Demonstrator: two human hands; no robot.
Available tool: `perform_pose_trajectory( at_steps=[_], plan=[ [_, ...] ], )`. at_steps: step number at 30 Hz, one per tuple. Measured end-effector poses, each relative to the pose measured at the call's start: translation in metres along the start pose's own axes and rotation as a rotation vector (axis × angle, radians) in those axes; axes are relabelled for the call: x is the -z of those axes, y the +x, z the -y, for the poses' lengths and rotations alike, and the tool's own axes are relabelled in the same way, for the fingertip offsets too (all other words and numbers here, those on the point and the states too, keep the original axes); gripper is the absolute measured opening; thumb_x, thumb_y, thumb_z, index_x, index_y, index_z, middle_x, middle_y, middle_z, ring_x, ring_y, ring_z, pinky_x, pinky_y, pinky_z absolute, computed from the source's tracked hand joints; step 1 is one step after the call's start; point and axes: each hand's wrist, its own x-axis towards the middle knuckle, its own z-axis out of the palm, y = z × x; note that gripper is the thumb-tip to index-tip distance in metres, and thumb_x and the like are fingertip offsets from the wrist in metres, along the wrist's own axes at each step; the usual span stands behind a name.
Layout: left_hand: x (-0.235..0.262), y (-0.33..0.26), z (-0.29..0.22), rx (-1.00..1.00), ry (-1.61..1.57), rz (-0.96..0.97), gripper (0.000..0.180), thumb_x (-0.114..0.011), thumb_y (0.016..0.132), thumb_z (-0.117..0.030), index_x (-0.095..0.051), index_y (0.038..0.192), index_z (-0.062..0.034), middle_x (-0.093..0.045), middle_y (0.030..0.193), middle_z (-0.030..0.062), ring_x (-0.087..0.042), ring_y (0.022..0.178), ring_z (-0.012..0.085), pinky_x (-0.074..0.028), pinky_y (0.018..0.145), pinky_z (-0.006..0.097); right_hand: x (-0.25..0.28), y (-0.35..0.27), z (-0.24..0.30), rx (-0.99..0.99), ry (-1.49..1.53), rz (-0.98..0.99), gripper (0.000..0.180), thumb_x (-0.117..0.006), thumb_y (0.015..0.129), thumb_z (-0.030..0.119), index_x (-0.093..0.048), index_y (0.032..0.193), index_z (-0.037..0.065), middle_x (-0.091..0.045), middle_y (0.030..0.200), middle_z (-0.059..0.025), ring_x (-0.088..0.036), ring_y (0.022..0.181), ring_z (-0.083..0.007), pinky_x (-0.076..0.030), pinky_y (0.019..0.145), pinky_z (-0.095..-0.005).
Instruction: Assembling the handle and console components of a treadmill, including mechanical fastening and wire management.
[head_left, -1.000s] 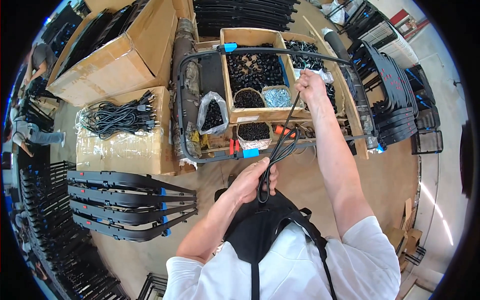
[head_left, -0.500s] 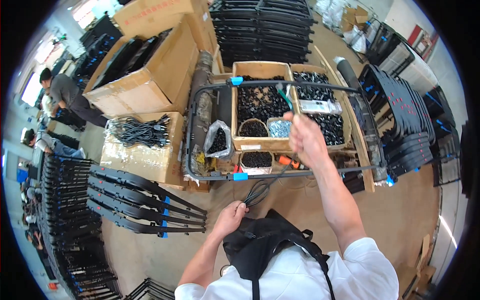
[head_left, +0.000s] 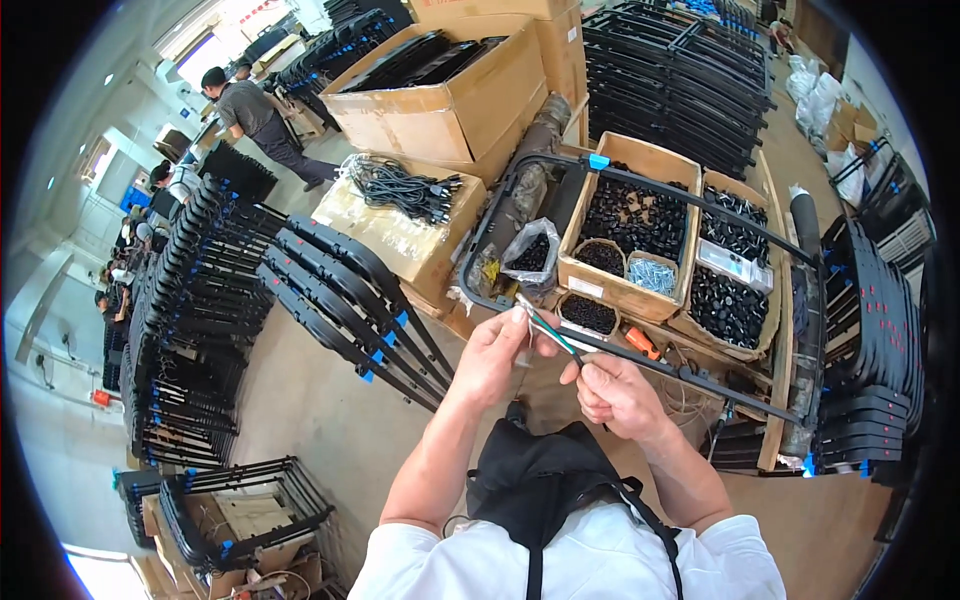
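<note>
Both hands are together in front of my chest, at the near edge of a black tubular frame (head_left: 740,395). Between them stretches a black cable (head_left: 577,361) whose stripped end shows green and white wires (head_left: 549,331). My left hand (head_left: 492,355) is closed, its fingertips pinching the wires near their tips. The fingers of my right hand (head_left: 617,393) wrap round the cable's black sheath. Below the right hand, most of the cable is hidden.
Beyond the frame's near bar, cardboard boxes (head_left: 632,304) hold black parts and silver screws (head_left: 652,275). An orange-handled tool (head_left: 642,343) lies nearby. Bundled black cables (head_left: 405,188) rest on a carton at left. Curved black frames (head_left: 340,280) stand left; a person (head_left: 255,110) works behind.
My right hand has come down from over the parts boxes to the cable. My left hand has risen and now pinches the wire ends. The view has turned left.
</note>
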Motion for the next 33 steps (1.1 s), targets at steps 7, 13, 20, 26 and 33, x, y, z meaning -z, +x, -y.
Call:
perform_pose_trajectory(
  at_steps=[7, 13, 20, 26, 33],
  plan=[
    [-0.004, -0.019, 0.031, 0.204, -0.533, 0.067, 0.038, -0.057, 0.111, -0.035, -0.069, 0.121, 0.0001, -0.057, 0.079, -0.0016, -0.059, 0.075, 0.0113, -0.055, 0.079, 0.03, 0.028, -0.01, -0.02, -0.101, -0.536, -0.028, 0.036, -0.058, 0.11, 0.037, -0.074, 0.117, 0.005, -0.049, 0.071, 0.0064, -0.041, 0.065, -0.0048, -0.034, 0.057, -0.0245],
    [0.011, -0.025, 0.04, 0.336, -0.639, 0.065, 0.032, -0.06, 0.11, -0.03, -0.068, 0.121, -0.0008, -0.059, 0.079, -0.0023, -0.057, 0.071, 0.0087, -0.051, 0.07, 0.025, 0.039, 0.012, -0.054, -0.168, -0.565, 0.036, 0.039, -0.059, 0.108, 0.041, -0.077, 0.116, 0.008, -0.054, 0.073, 0.0047, -0.046, 0.067, -0.0081, -0.039, 0.063, -0.0273],
    [0.082, -0.013, 0.087, 0.472, -0.329, 0.069, 0.029, -0.061, 0.11, -0.029, -0.069, 0.121, -0.0027, -0.064, 0.088, 0.0013, -0.058, 0.079, 0.0098, -0.052, 0.079, 0.029, 0.034, 0.063, -0.097, -0.24, -0.818, 0.074, 0.038, -0.057, 0.108, 0.04, -0.075, 0.121, 0.009, -0.068, 0.087, -0.0045, -0.06, 0.083, -0.0142, -0.05, 0.08, -0.0331],
    [0.16, 0.024, 0.155, 0.584, -0.028, 0.069, 0.033, -0.058, 0.111, -0.03, -0.072, 0.117, -0.0015, -0.067, 0.089, -0.0001, -0.063, 0.088, 0.0115, -0.052, 0.083, 0.03, 0.044, 0.124, -0.172, -0.279, -0.757, -0.112, 0.037, -0.056, 0.107, 0.041, -0.075, 0.119, 0.012, -0.056, 0.074, 0.0007, -0.054, 0.073, -0.0127, -0.046, 0.071, -0.0324],
    [0.209, 0.07, 0.193, 0.566, -0.145, 0.104, 0.032, -0.055, 0.113, -0.027, -0.066, 0.126, -0.0002, -0.072, 0.099, 0.0056, -0.066, 0.093, 0.0148, -0.053, 0.09, 0.033, 0.065, 0.176, -0.22, -0.341, -0.625, -0.341, 0.035, -0.056, 0.109, 0.039, -0.074, 0.119, 0.01, -0.053, 0.077, 0.005, -0.048, 0.069, -0.0077, -0.041, 0.062, -0.0283]
  ],
)
